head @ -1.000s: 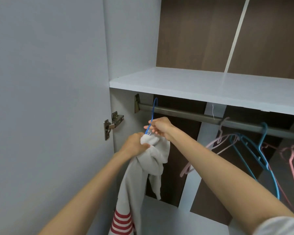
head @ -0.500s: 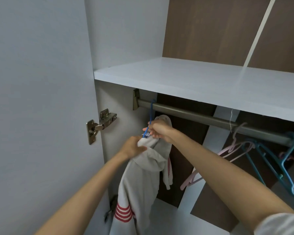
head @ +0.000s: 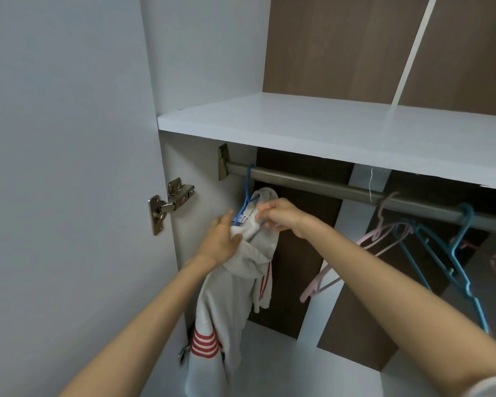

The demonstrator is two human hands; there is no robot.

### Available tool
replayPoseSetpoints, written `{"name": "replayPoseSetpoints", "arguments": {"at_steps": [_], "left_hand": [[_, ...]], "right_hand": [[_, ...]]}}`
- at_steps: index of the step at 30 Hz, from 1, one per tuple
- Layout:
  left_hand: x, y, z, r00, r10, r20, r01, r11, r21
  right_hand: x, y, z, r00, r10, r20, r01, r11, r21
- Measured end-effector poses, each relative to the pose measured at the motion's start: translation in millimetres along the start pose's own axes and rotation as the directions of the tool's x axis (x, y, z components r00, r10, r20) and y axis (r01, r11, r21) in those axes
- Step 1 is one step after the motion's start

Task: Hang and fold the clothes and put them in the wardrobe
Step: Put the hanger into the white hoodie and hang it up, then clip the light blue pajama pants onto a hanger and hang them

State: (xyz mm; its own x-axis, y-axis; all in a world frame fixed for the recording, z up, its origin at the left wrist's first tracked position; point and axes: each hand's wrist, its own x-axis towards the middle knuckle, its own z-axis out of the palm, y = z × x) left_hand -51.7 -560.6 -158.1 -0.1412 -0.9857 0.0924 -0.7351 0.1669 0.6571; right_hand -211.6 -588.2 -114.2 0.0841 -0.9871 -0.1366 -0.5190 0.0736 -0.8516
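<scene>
Head view: hoodie [head: 235, 285] inside wardrobe [head: 327, 124]

The rail [head: 355, 193] runs just under the white shelf [head: 327, 130], leaving only a thin slot above it. At its left end, the blue hanger [head: 248, 190] and grey garment [head: 235, 282] fill the corner beside the side wall [head: 201, 224], with both hands there. Right of the garment the rail is bare as far as the pink hanger [head: 384, 233] and teal hangers [head: 441, 253], which crowd the right.
</scene>
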Motion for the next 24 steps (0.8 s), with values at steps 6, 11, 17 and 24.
{"name": "replayPoseSetpoints", "arguments": {"at_steps": [6, 11, 17, 24], "left_hand": [[-26, 24, -13, 0.985, 0.149, -0.09, -0.153, 0.987, -0.042], [-40, 39, 3, 0.981, 0.186, -0.06, -0.188, 0.982, -0.036], [-53, 66, 49, 0.968, 0.23, 0.101, -0.223, 0.972, -0.073], [-49, 105, 101, 0.929, 0.172, 0.328, -0.11, 0.974, -0.199]], "right_hand": [[-47, 13, -21, 0.974, -0.072, -0.213, 0.078, 0.997, 0.019], [-97, 37, -39, 0.894, -0.075, -0.442, 0.11, 0.993, 0.054], [-146, 75, -58, 0.805, 0.036, -0.593, 0.042, 0.992, 0.117], [-167, 99, -74, 0.78, 0.11, -0.615, -0.02, 0.988, 0.151]]}}
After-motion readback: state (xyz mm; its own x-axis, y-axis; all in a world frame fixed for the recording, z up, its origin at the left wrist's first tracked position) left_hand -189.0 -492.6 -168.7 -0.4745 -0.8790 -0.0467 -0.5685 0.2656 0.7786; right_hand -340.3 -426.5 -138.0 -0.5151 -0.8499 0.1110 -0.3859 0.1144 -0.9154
